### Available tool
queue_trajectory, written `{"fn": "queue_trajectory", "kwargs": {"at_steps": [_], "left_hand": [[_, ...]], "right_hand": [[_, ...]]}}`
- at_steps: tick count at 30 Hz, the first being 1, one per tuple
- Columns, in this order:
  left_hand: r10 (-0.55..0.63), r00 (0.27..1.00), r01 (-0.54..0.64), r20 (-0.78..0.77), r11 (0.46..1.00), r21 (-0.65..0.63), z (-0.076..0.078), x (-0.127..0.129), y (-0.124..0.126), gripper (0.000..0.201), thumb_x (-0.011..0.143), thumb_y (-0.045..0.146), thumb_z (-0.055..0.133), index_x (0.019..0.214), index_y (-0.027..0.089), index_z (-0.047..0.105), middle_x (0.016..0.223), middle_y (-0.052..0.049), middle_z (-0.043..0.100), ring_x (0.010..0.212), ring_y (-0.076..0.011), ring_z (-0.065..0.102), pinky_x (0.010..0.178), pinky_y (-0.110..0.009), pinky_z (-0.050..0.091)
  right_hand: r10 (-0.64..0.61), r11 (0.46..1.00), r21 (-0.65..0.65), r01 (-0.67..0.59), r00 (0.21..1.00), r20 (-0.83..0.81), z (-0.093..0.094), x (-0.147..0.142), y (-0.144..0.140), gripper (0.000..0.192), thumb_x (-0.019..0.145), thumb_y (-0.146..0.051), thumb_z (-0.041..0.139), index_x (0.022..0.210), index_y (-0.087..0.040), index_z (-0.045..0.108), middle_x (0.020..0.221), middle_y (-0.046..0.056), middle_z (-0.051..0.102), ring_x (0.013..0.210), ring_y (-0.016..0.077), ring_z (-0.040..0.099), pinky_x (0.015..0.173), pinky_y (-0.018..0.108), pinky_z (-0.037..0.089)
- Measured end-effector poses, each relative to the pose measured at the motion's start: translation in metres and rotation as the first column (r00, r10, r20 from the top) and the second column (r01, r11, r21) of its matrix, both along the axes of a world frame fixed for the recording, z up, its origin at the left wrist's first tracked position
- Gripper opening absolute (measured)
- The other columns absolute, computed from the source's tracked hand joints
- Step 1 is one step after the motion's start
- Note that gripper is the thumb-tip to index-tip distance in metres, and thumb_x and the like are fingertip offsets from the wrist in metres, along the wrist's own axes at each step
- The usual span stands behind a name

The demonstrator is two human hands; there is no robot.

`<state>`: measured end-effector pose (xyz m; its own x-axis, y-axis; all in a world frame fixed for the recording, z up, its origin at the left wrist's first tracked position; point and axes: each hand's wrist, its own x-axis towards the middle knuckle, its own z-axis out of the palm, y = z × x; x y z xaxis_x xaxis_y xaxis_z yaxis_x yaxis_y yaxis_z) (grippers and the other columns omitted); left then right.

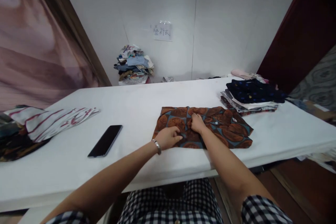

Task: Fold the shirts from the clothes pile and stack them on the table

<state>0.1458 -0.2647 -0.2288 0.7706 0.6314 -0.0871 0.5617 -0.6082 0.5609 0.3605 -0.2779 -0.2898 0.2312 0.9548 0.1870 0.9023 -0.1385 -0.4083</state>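
A brown shirt (225,127) with large round shapes and blue-grey patches lies on the white table, folded into a rough rectangle. Near its middle, the closed fingers of my right hand (197,123) grip the cloth. My left hand (169,138), a silver bracelet at its wrist, rests over the shirt's near left part. Its thumb and fingers are apart, and no cloth shows between them. A small pale button or tag is visible on the shirt's right half.
A black phone (106,141) lies left of the shirt. Loose garments, one striped red and white (56,120), lie at the left edge. Folded clothes (254,92) are stacked at the right. Another clothes pile (135,63) stands behind the table, below a handwritten paper (163,32).
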Motion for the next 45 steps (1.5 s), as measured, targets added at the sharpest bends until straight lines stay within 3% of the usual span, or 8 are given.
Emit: {"fn": "queue_trajectory", "kwargs": {"at_steps": [4,7,10,16,24,30,37,45], "left_hand": [[-0.231,0.945,0.263,0.231,0.958,-0.119,-0.002,0.012,-0.023,0.039,0.081,0.036,0.061,0.117,0.022,0.064,0.096,-0.002,0.071,0.072,-0.0130,0.064,0.067,-0.025,0.050],[-0.080,0.959,0.063,0.271,0.995,0.073,0.001,0.007,-0.003,0.029,0.085,0.034,0.056,0.110,0.023,0.065,0.101,-0.003,0.069,0.083,-0.0153,0.064,0.079,-0.029,0.051],[0.221,0.964,-0.256,0.149,0.925,0.282,-0.001,-0.011,0.030,0.030,0.088,0.036,0.051,0.111,0.020,0.061,0.113,-0.009,0.065,0.102,-0.0229,0.063,0.086,-0.035,0.050],[0.440,0.896,-0.414,-0.061,0.877,0.244,-0.021,-0.039,0.048,0.051,0.086,0.051,0.049,0.123,0.016,0.051,0.123,-0.016,0.062,0.112,-0.0302,0.060,0.086,-0.040,0.049],[0.489,0.869,-0.494,0.073,0.853,0.166,-0.036,-0.041,0.032,0.055,0.085,0.044,0.054,0.133,0.020,0.044,0.114,-0.013,0.069,0.111,-0.0271,0.063,0.087,-0.036,0.048],[0.489,0.868,-0.496,0.089,0.865,0.077,-0.032,-0.044,0.032,0.052,0.086,0.042,0.054,0.133,0.022,0.044,0.102,-0.009,0.072,0.102,-0.0253,0.066,0.082,-0.035,0.047],[0.484,0.869,-0.485,0.101,0.874,-0.012,-0.031,-0.045,0.032,0.043,0.086,0.035,0.053,0.126,0.022,0.045,0.101,-0.009,0.071,0.102,-0.0245,0.066,0.081,-0.034,0.046],[0.474,0.871,-0.470,0.132,0.881,-0.062,-0.038,-0.041,0.035,0.032,0.087,0.028,0.051,0.117,0.023,0.044,0.096,-0.008,0.070,0.095,-0.0236,0.067,0.076,-0.032,0.045]], "right_hand": [[-0.012,0.998,0.062,0.015,0.999,-0.044,0.001,0.001,-0.002,0.034,0.082,-0.018,0.054,0.114,-0.013,0.063,0.119,0.015,0.066,0.117,0.0264,0.056,0.104,0.038,0.036],[0.043,0.986,0.169,-0.015,0.985,-0.166,-0.002,0.005,-0.001,0.030,0.080,-0.019,0.055,0.108,-0.017,0.067,0.114,0.011,0.069,0.109,0.0243,0.062,0.098,0.034,0.043],[-0.014,0.948,0.290,0.128,0.931,-0.365,-0.008,0.015,0.003,0.032,0.080,-0.018,0.049,0.104,-0.019,0.070,0.111,0.007,0.072,0.105,0.0218,0.064,0.097,0.034,0.046],[-0.163,0.830,0.358,0.427,0.801,-0.576,-0.015,0.030,0.006,0.039,0.078,-0.018,0.045,0.109,-0.015,0.069,0.110,0.010,0.073,0.105,0.0205,0.066,0.100,0.037,0.047],[-0.027,0.963,0.240,0.120,0.933,-0.360,0.037,0.008,0.042,0.027,0.086,-0.027,0.052,0.102,-0.020,0.073,0.107,0.005,0.074,0.102,0.0205,0.066,0.094,0.033,0.048],[0.141,0.984,-0.107,-0.143,0.990,-0.029,0.066,-0.035,0.108,0.024,0.089,-0.028,0.053,0.094,-0.022,0.076,0.105,0.003,0.075,0.101,0.0198,0.065,0.085,0.025,0.046],[0.143,0.965,-0.232,-0.120,0.986,0.084,0.049,-0.054,0.155,0.010,0.078,-0.025,0.068,0.080,-0.019,0.076,0.090,0.006,0.075,0.087,0.0200,0.065,0.074,0.024,0.043],[0.010,0.990,-0.142,0.003,0.996,0.090,0.044,-0.041,0.172,0.034,0.095,-0.034,0.044,0.095,-0.014,0.070,0.092,0.009,0.072,0.083,0.0182,0.062,0.068,0.025,0.040]]}}
